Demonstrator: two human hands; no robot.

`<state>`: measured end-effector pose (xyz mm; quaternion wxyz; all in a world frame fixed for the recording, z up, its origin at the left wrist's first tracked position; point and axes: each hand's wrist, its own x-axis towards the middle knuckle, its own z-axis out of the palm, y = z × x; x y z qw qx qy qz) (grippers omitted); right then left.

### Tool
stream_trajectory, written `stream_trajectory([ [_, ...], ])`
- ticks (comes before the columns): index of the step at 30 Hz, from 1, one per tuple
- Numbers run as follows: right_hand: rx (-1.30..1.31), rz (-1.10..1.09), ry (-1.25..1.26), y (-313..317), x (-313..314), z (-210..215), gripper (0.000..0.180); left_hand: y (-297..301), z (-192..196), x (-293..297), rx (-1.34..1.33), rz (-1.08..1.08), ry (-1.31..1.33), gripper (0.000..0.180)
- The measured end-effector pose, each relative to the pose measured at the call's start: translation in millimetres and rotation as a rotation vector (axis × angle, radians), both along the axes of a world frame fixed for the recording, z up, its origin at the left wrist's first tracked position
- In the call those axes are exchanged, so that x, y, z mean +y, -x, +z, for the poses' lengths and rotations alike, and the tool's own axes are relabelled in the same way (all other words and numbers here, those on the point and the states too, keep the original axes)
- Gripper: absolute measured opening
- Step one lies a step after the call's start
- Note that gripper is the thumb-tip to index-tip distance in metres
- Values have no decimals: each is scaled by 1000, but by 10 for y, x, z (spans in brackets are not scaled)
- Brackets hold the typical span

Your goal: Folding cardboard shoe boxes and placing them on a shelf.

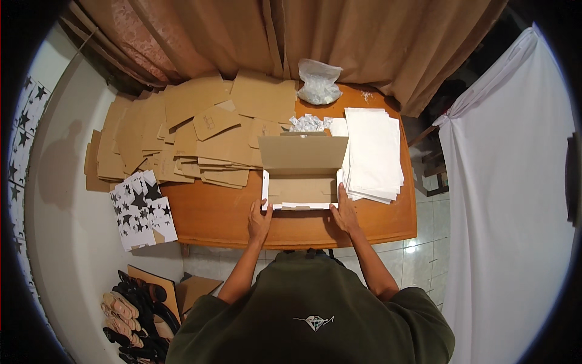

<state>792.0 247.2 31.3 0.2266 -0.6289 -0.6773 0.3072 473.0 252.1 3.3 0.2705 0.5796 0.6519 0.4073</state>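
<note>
A shallow cardboard box [302, 189], brown inside with white outer sides, sits near the front of the wooden table. Its brown lid [303, 151] stands raised at the back, and nothing shows inside. My left hand [259, 222] grips the front left corner, thumb at the side wall. At the front right corner, my right hand [345, 213] is closed round the other side, fingers along the outside. Just behind the lid lies a heap of small white sachets [309, 123], partly hidden. To the right is a stack of white sheets [374, 155].
Flat brown cardboard pieces [212, 145] pile over the table's [212, 221] left and back. A clear plastic bag [319, 85] stands behind the sachets. Star-printed boxes [142, 212] stand at the left edge. Shoes [130, 315] lie lower left; white cloth [497, 182] hangs right.
</note>
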Motion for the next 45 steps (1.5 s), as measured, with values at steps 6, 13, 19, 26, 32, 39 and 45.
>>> stream_trajectory([
  [6,111,22,-40,14,-41,-56,82,83,9,-98,-38,-49,29,38],
  [13,176,77,-18,269,-70,-24,83,325,195,-47,-112,60,116,34],
  [19,148,118,-56,343,-14,-118,85,464,105,-119,-20,33,88,35],
  [26,262,-40,11,184,-140,89,87,83,648,-41,609,36,-99,44],
  [32,205,-184,-57,-351,-179,230,82,-787,1170,181,-11,-377,-94,61],
  [39,212,-274,-127,-1281,-148,170,76,-2052,1028,460,-31,-662,-91,63],
  [45,-27,-191,-127,-1982,94,81,68,-2913,404,830,112,-719,-6,48],
])
